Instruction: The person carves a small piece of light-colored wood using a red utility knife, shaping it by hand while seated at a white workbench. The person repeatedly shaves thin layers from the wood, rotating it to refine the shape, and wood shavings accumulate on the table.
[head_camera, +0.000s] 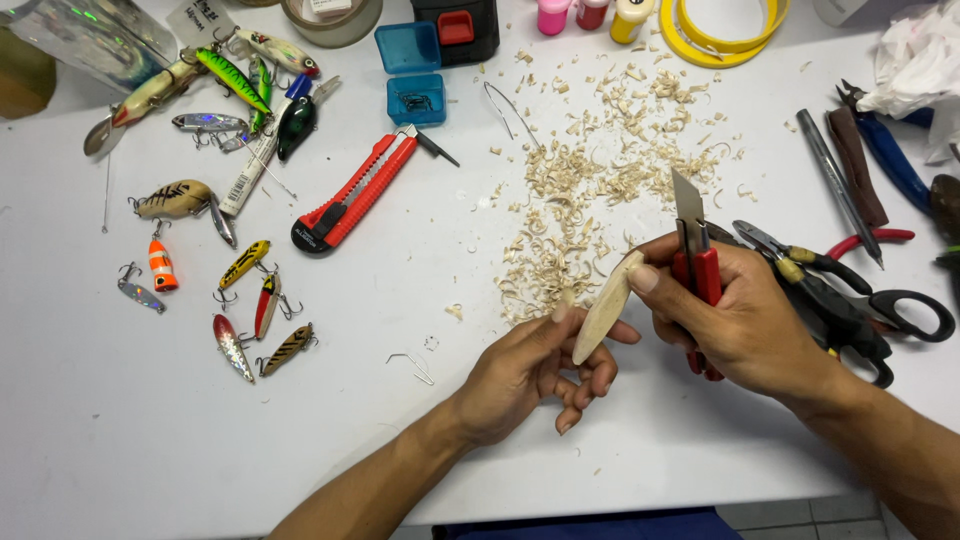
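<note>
The wood blank (605, 310) held in the left hand (525, 375) is pale, bare and matt. The knife (692, 255) in the right hand (745, 325) has a dull grey metal blade and a glossy red plastic body. Wood shavings (600, 170) are light, thin and curled. The table (120, 420) surface is smooth, matt white. The fishing lures (235, 270) carry glossy painted finishes with metal hooks. The scissors (880, 305) have black plastic handles.

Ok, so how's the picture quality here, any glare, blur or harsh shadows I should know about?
Head view: lighting is even and bright on the white table, with only soft shadows under the left hand and right hand; the wood piece and knife blade are sharp; the clear packet top left shows glare; edges curve slightly.
</note>
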